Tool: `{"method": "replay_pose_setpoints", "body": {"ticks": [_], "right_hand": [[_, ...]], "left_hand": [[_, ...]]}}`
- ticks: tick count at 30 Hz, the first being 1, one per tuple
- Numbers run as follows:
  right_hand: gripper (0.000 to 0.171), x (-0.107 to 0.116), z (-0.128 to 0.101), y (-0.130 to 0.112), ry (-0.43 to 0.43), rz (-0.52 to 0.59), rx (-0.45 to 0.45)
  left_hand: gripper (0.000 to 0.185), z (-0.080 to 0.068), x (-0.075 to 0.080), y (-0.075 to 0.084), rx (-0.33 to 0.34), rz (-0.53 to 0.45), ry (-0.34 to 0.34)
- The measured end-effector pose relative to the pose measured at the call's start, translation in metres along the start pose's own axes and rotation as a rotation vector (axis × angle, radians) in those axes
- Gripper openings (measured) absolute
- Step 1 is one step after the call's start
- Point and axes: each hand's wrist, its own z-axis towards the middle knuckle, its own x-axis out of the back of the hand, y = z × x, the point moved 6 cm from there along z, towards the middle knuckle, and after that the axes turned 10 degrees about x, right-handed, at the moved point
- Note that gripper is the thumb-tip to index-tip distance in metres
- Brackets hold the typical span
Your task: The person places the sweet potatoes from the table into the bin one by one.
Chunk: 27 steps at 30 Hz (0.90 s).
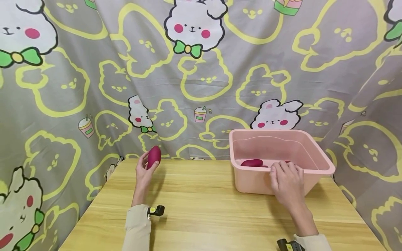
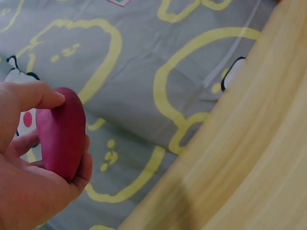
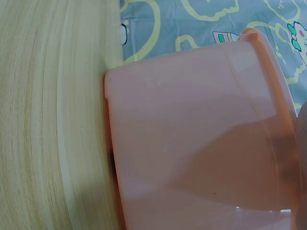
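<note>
My left hand (image 1: 145,170) holds a smooth magenta sweet potato (image 1: 154,157) upright above the left back part of the table. In the left wrist view the thumb lies on the upper end of the sweet potato (image 2: 62,134) and the fingers curl round its far side. At the right, my right hand (image 1: 287,181) grips the front rim of a pink plastic bin (image 1: 251,179), its fingers bent over the edge. Inside the bin lies another magenta sweet potato (image 1: 252,162); more magenta shows beside it, partly hidden by the rim and hand. The right wrist view is mostly bin wall (image 3: 182,129).
The bin stands on a wooden table (image 1: 194,209), near its back right edge. Behind and on both sides hangs a grey curtain (image 1: 201,136) with rabbit prints. Each wrist wears a small black camera (image 1: 157,210).
</note>
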Motion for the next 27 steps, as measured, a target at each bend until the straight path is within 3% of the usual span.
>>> {"method": "replay_pose_setpoints", "body": {"ticks": [9,19,27], "right_hand": [[0.024,0.001,0.000,0.000,-0.005,0.002,-0.001],[0.027,0.000,0.000,0.000,0.002,0.001,-0.006],[0.025,0.000,0.001,-0.001,0.001,0.007,-0.010]], "left_hand": [[0.067,-0.016,-0.007,0.027,-0.059,0.021,-0.019],[0.066,-0.015,-0.010,0.034,-0.160,0.030,-0.018],[0.067,-0.023,-0.015,0.045,-0.166,0.039,-0.044]]}}
